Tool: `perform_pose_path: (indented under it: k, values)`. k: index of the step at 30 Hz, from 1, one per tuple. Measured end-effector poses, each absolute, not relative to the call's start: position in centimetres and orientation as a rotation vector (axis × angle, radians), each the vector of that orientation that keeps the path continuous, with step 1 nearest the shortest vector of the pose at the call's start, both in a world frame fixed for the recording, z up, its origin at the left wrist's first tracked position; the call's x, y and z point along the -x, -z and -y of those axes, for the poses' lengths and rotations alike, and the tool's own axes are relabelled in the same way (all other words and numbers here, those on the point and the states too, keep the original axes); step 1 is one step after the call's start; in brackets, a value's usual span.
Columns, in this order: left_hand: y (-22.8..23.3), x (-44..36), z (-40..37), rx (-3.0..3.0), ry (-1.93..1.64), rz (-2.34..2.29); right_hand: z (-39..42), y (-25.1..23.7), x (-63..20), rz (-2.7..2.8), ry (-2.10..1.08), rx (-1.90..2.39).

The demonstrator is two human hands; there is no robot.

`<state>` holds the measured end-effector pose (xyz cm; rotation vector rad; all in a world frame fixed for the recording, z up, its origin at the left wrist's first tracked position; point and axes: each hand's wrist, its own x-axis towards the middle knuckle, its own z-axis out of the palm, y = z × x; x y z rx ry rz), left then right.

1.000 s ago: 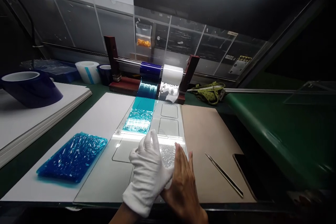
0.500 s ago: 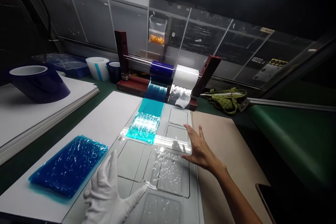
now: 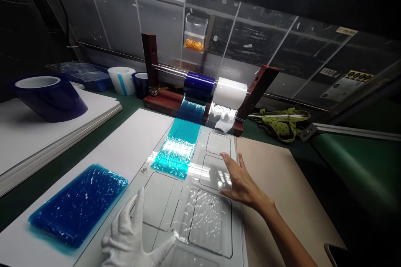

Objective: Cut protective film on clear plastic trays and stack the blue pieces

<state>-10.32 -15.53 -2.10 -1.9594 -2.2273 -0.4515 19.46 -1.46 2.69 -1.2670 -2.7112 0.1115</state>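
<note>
A: Your left hand (image 3: 131,238) is in a plain white glove, your right hand (image 3: 239,179) is bare. The film under it, the clear film (image 3: 203,212), is see-through with crinkly glints.

B: And the teal strip (image 3: 177,150)? Bright turquoise with white glare, right next to your pale grey template (image 3: 156,192).

A: Yep. The blue pad (image 3: 78,204) is deep blue with shiny flecks. On the rod you've got a dark blue roll (image 3: 199,81) and a white roll (image 3: 232,91).

B: Green tabletop (image 3: 351,167), tan board (image 3: 282,175), yellow-green dotted pouch (image 3: 282,119).
</note>
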Motion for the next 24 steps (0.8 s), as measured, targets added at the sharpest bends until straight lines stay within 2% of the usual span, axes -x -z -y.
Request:
perform_pose_path:
  k: [5,8,11,15,17,20,24]
  values:
    - [2.0,10.2,15.4,1.929,0.473,2.241,1.5,-2.8,-19.7,2.703,-0.164,1.295]
    - [2.0,10.6,15.7,1.953,0.546,2.309,2.9,-3.3,-21.7,2.579,-0.089,1.424]
    - [1.5,11.2,16.4,2.006,0.81,2.434,6.4,-3.4,-25.5,2.364,0.002,1.701]
    - [1.2,11.4,17.6,2.16,1.299,2.579,13.5,-2.5,-30.4,2.033,-0.109,2.191]
    - [1.8,11.3,18.3,2.275,1.459,2.584,16.6,-1.6,-31.4,1.945,-0.141,2.291]
    - [2.9,11.1,19.1,2.454,1.545,2.366,19.2,-0.4,-31.4,1.919,-0.147,2.279]
    - [3.1,11.2,20.1,2.54,1.452,1.979,19.6,-0.5,-28.9,1.971,-0.237,2.1]
